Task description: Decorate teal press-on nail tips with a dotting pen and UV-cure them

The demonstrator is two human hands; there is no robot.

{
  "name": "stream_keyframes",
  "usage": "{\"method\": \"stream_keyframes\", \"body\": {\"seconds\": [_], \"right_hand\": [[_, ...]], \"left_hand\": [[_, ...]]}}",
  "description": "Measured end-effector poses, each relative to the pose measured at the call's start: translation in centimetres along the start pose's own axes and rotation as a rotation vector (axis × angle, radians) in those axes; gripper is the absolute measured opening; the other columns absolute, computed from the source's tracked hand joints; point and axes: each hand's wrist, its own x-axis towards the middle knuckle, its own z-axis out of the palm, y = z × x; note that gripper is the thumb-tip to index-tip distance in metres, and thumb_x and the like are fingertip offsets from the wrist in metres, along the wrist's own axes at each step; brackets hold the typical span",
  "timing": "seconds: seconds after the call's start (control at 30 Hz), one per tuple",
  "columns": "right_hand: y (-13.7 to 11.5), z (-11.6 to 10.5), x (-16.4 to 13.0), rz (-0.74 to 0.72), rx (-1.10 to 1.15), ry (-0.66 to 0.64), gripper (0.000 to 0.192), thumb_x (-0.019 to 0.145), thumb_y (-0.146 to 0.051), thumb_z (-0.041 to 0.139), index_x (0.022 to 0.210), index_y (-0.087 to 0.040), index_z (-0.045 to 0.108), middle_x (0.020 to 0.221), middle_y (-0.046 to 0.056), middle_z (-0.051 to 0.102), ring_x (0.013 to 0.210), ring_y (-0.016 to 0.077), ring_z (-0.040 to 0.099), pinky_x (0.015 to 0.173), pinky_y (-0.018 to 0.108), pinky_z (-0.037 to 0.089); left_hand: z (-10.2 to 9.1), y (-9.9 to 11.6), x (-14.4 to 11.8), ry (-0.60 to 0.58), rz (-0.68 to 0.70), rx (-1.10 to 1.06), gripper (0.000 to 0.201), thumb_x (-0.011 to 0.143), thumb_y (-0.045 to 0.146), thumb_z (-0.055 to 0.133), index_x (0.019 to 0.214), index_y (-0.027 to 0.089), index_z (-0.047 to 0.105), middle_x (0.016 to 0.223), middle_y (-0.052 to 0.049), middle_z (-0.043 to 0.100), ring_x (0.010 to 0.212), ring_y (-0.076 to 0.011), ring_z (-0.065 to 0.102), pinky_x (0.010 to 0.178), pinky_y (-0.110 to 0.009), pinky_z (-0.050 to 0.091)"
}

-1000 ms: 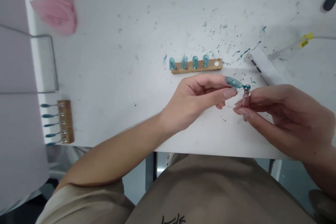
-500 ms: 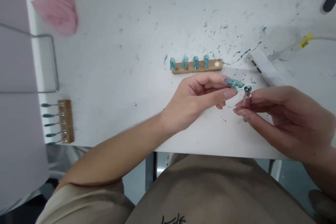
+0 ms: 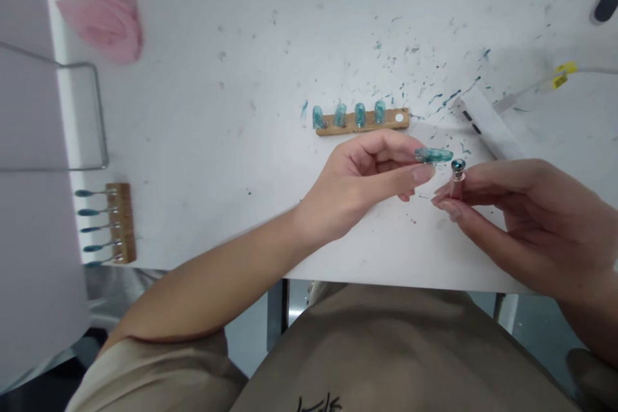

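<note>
Between the thumb and fingers of my left hand [image 3: 369, 177] is a teal marbled press-on nail [image 3: 433, 154], its tip pointing right. My right hand [image 3: 535, 219] pinches a slim pinkish pen-like tool [image 3: 456, 188] upright, with a shiny silver and teal knob on top. A small gap shows between the nail tip and the knob. Just beyond my left hand lies a wooden strip [image 3: 355, 129] carrying several teal nails [image 3: 360, 115], with a white dot at its right end.
A second wooden block [image 3: 124, 225] with several dark teal nails on stems stands at the left edge. Pink cloth or film [image 3: 109, 29] lies at the far left. A white device [image 3: 490, 122] with a cable sits at right. Teal smears mark the white table [image 3: 217, 141].
My left hand has turned the nail slightly, so it lies more level and more of its top shows. The tool in my right hand has shifted slightly right.
</note>
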Motion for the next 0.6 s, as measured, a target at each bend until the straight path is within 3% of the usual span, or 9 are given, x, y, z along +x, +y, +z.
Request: {"method": "stream_keyframes", "body": {"seconds": [0.13, 0.37, 0.6], "right_hand": [[-0.2, -0.1, 0.1, 0.009, -0.016, -0.002, 0.026, 0.108, -0.022, 0.075, 0.133, -0.030, 0.070, 0.116, -0.002, 0.083, 0.096, 0.0144, 0.086, 0.087, 0.030, 0.075], [-1.1, 0.1, 1.3, -0.154, -0.081, -0.035, 0.012, 0.110, -0.020, 0.073, 0.119, -0.025, 0.068, 0.106, -0.005, 0.083, 0.082, 0.0067, 0.082, 0.076, 0.019, 0.069], [-0.3, -0.6, 0.0, 0.020, -0.002, 0.007, 0.030, 0.106, -0.022, 0.078, 0.134, -0.032, 0.074, 0.114, -0.004, 0.083, 0.099, 0.0142, 0.086, 0.091, 0.030, 0.075]], "left_hand": [[0.0, 0.0, 0.0, 0.011, -0.018, 0.006, 0.025, 0.083, 0.027, 0.107, 0.096, 0.024, 0.086, 0.089, 0.005, 0.082, 0.073, -0.0069, 0.071, 0.073, -0.021, 0.063], [0.0, 0.0, 0.0, -0.007, 0.008, -0.008, 0.023, 0.087, 0.025, 0.105, 0.097, 0.023, 0.085, 0.087, 0.005, 0.081, 0.074, -0.0063, 0.073, 0.074, -0.019, 0.064], [-0.1, 0.0, 0.1, -0.002, 0.010, 0.034, 0.025, 0.085, 0.025, 0.106, 0.098, 0.023, 0.085, 0.087, 0.005, 0.079, 0.071, -0.0067, 0.070, 0.071, -0.021, 0.062]]}}
